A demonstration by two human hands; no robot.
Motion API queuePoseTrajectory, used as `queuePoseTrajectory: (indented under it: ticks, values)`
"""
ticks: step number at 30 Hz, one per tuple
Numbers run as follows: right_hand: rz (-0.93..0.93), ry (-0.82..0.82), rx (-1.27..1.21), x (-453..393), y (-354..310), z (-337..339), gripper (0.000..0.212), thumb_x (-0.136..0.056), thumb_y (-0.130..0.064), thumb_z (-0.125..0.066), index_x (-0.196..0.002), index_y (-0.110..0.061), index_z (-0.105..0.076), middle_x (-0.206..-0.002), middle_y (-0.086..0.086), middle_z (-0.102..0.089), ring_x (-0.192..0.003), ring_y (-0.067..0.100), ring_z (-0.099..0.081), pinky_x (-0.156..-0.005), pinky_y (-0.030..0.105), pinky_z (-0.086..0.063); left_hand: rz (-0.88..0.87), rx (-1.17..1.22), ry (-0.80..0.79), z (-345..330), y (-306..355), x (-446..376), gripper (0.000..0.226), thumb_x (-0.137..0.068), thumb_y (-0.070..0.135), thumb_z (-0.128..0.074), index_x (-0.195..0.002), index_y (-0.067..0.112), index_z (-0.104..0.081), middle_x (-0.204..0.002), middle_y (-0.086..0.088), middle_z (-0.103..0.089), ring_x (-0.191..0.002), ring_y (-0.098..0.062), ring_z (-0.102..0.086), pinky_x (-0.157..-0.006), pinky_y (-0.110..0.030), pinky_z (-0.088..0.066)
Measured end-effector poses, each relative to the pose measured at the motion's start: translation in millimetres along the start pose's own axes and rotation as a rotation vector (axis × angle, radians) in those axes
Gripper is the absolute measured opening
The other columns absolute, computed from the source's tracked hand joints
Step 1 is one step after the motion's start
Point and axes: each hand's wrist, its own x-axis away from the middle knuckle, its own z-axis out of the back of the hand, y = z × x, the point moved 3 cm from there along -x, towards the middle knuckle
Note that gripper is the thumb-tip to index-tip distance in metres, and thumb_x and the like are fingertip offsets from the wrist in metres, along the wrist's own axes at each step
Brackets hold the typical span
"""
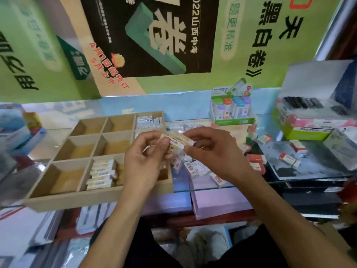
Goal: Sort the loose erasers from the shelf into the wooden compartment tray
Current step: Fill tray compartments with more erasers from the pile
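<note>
The wooden compartment tray (pixel 63 201) lies on a glass shelf, left of centre. Its near middle cell holds a stack of cream erasers (pixel 101 174); the far right cell holds white erasers (pixel 148 121). Above the tray's right side, my left hand (pixel 144 161) and my right hand (pixel 214 151) both pinch a small bunch of cream wrapped erasers (pixel 178 141). Loose erasers (pixel 197 168) lie scattered on the glass to the right of the tray, some with red sleeves (pixel 257 158).
A green-and-white display box of correction tapes (pixel 231 111) stands behind the loose pile. Open boxes of stock (pixel 309 120) sit at the right. The glass shelf's front edge (pixel 241 187) runs just below my wrists. Posters cover the wall behind.
</note>
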Motion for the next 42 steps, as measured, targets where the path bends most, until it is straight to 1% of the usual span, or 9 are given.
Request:
queuePoseTrajectory:
  ticks: [5, 10, 14, 17, 24, 27, 31, 35, 42]
  values:
    - [0.059, -0.049, 0.041, -8, -10, -35, 0.025, -0.08, -0.011, -0.074, -0.092, -0.033, -0.07, -0.072, -0.017, -0.066, -0.066, 0.0, -0.06, -0.062, 0.011, -0.045, -0.103, -0.008, 0.076, 39, 3, 10, 0.01, -0.085, 0.014, -0.066, -0.095, 0.012, -0.063, -0.081, 0.008, -0.07, -0.072, -0.008, -0.069, -0.07, -0.025, -0.057]
    - [0.067, -0.033, 0.062, -13, -19, -63, 0.022, -0.081, -0.018, -0.074, -0.1, -0.027, -0.071, -0.085, -0.008, -0.069, -0.076, 0.005, -0.064, -0.067, 0.013, -0.05, -0.23, -0.023, 0.183, 66, 12, 21, 0.016, -0.081, 0.021, -0.066, -0.097, 0.018, -0.063, -0.083, 0.018, -0.07, -0.077, 0.0, -0.067, -0.069, -0.016, -0.052]
    - [0.186, -0.056, 0.069, -13, -30, -80, 0.02, -0.082, -0.012, -0.074, -0.1, -0.021, -0.072, -0.094, -0.005, -0.068, -0.082, 0.008, -0.064, -0.074, 0.017, -0.054, -0.157, 0.041, 0.273, 84, 6, 16, 0.011, -0.081, 0.029, -0.069, -0.091, 0.026, -0.069, -0.088, 0.004, -0.072, -0.081, -0.014, -0.069, -0.072, -0.028, -0.056]
    - [0.261, -0.072, 0.084, -12, -32, -90, 0.024, -0.08, -0.012, -0.076, -0.103, -0.019, -0.072, -0.095, -0.002, -0.067, -0.083, 0.009, -0.065, -0.076, 0.016, -0.054, -0.08, 0.138, 0.301, 91, 3, 14, 0.02, -0.077, 0.028, -0.07, -0.093, 0.016, -0.07, -0.09, -0.011, -0.072, -0.076, -0.024, -0.07, -0.067, -0.028, -0.057]
    - [0.33, -0.003, 0.15, -12, -36, -100, 0.028, -0.074, -0.014, -0.081, -0.1, -0.018, -0.072, -0.089, -0.007, -0.065, -0.079, 0.01, -0.063, -0.072, 0.02, -0.056, -0.013, 0.148, 0.284, 99, 1, 10, 0.024, -0.075, 0.026, -0.072, -0.093, 0.01, -0.07, -0.082, -0.013, -0.073, -0.074, -0.03, -0.072, -0.064, -0.029, -0.058]
    - [0.315, 0.022, 0.206, -13, -36, -102, 0.026, -0.072, -0.014, -0.081, -0.096, -0.017, -0.072, -0.083, -0.01, -0.064, -0.076, 0.009, -0.061, -0.069, 0.018, -0.054, 0.0, 0.006, 0.213, 109, 6, 8, 0.012, -0.087, 0.021, -0.066, -0.09, 0.01, -0.071, -0.079, -0.007, -0.075, -0.074, -0.024, -0.072, -0.063, -0.026, -0.056]
    - [0.238, -0.007, 0.277, -17, -30, -105, 0.025, -0.072, -0.023, -0.08, -0.095, -0.022, -0.072, -0.079, -0.014, -0.062, -0.075, 0.008, -0.059, -0.07, 0.022, -0.052, -0.165, -0.447, 0.208, 143, 13, 4, 0.012, -0.092, 0.02, -0.063, -0.09, 0.017, -0.074, -0.083, 0.008, -0.074, -0.081, -0.006, -0.068, -0.076, -0.019, -0.051]
    - [0.195, -0.079, 0.339, -20, -26, -113, 0.024, -0.074, -0.025, -0.077, -0.098, -0.021, -0.073, -0.08, -0.014, -0.063, -0.08, 0.005, -0.058, -0.073, 0.024, -0.051, -0.292, -0.811, 0.114, 168, 9, 0, 0.011, -0.092, 0.022, -0.063, -0.093, 0.021, -0.074, -0.09, 0.013, -0.071, -0.089, 0.004, -0.062, -0.075, -0.004, -0.041]
    - [0.152, -0.113, 0.354, -22, -28, -121, 0.023, -0.075, -0.025, -0.077, -0.098, -0.021, -0.074, -0.082, -0.009, -0.066, -0.077, 0.008, -0.061, -0.077, 0.029, -0.053, -0.221, -0.94, -0.294, 175, 10, -9, 0.018, -0.079, 0.019, -0.074, -0.09, 0.032, -0.072, -0.093, 0.019, -0.065, -0.092, 0.001, -0.058, -0.082, -0.014, -0.042]
